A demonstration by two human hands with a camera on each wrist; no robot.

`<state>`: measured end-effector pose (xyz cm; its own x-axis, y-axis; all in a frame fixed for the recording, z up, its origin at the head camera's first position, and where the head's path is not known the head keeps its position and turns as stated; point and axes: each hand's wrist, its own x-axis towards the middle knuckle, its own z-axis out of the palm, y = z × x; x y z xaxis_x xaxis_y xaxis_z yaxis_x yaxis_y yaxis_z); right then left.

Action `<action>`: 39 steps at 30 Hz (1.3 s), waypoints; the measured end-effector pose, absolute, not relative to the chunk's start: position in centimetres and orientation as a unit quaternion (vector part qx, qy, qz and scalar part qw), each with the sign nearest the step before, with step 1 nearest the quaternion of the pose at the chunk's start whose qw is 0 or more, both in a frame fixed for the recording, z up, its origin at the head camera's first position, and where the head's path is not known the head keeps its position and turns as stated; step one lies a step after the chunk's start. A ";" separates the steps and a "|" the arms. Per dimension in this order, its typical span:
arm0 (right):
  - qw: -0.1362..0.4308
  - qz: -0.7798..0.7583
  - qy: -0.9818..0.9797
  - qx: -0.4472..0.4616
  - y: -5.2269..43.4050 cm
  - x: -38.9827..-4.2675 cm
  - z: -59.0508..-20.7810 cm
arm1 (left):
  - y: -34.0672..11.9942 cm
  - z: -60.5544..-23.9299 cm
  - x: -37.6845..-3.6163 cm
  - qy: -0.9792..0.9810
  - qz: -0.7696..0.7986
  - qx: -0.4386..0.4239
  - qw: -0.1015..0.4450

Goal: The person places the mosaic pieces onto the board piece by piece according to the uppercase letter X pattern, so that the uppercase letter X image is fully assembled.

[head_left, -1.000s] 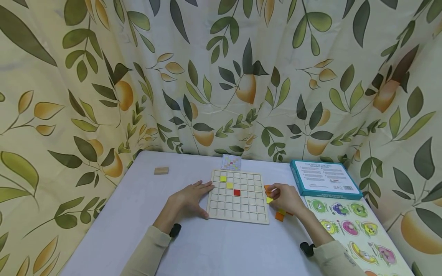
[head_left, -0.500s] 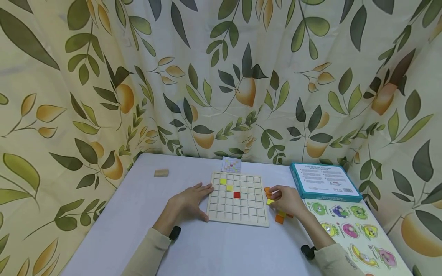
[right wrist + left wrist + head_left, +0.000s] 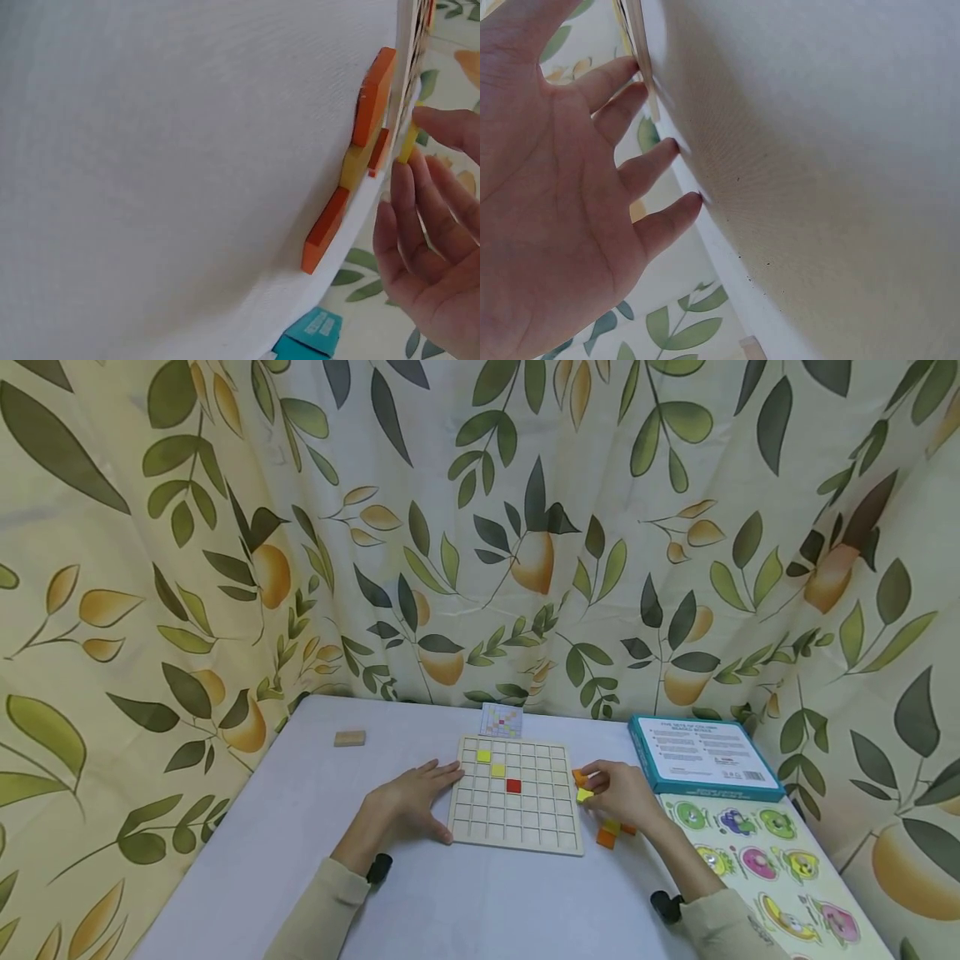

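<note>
A pale wooden grid board (image 3: 525, 828) lies on the table with a red tile (image 3: 513, 786), an upper yellow tile (image 3: 483, 756) and a lower yellow tile (image 3: 498, 770) in its cells. My left hand (image 3: 408, 797) rests at the board's left edge, fingers spread, and fingertips touch the rim in the left wrist view. At the board's right side, my right hand (image 3: 624, 793) pinches another yellow tile (image 3: 409, 142) between thumb and fingers. Loose orange tiles (image 3: 326, 230) and a loose yellow tile (image 3: 351, 169) lie on the cloth beside that hand.
Behind the board stands a small patterned card (image 3: 501, 720). A short wooden block (image 3: 349, 738) lies at the back left. To the right are a teal box (image 3: 708, 756) and a sheet with fruit pictures (image 3: 738, 814). A leafy curtain (image 3: 480, 610) hangs behind the table.
The head view has shifted so the scene sits slightly lower. Both hands stay in nearly the same places, and the tiles on the board are unchanged.
</note>
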<state>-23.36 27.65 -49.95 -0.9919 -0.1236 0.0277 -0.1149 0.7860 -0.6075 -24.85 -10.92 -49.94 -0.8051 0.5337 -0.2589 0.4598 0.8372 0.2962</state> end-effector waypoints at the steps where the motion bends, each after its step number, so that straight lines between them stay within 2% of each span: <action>1: 0.003 -0.323 0.944 -0.064 27.5 -23.4 -49.8 | -10.9 -49.9 -24.9 0.943 0.110 0.265 0.167; 16: -0.013 -0.362 0.926 -0.109 25.4 -22.9 -48.9 | -11.0 -49.6 -24.7 0.943 0.108 0.267 0.168; 39: 0.033 -0.360 0.918 -0.163 20.9 -23.8 -49.4 | -11.0 -50.0 -24.8 0.948 0.114 0.244 0.171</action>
<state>-23.78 20.87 -49.43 -0.9449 -0.3224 0.0561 -0.2745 0.6876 -0.6722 -24.82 -11.00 -50.00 -0.8226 0.5016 -0.2678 0.4238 0.8548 0.2993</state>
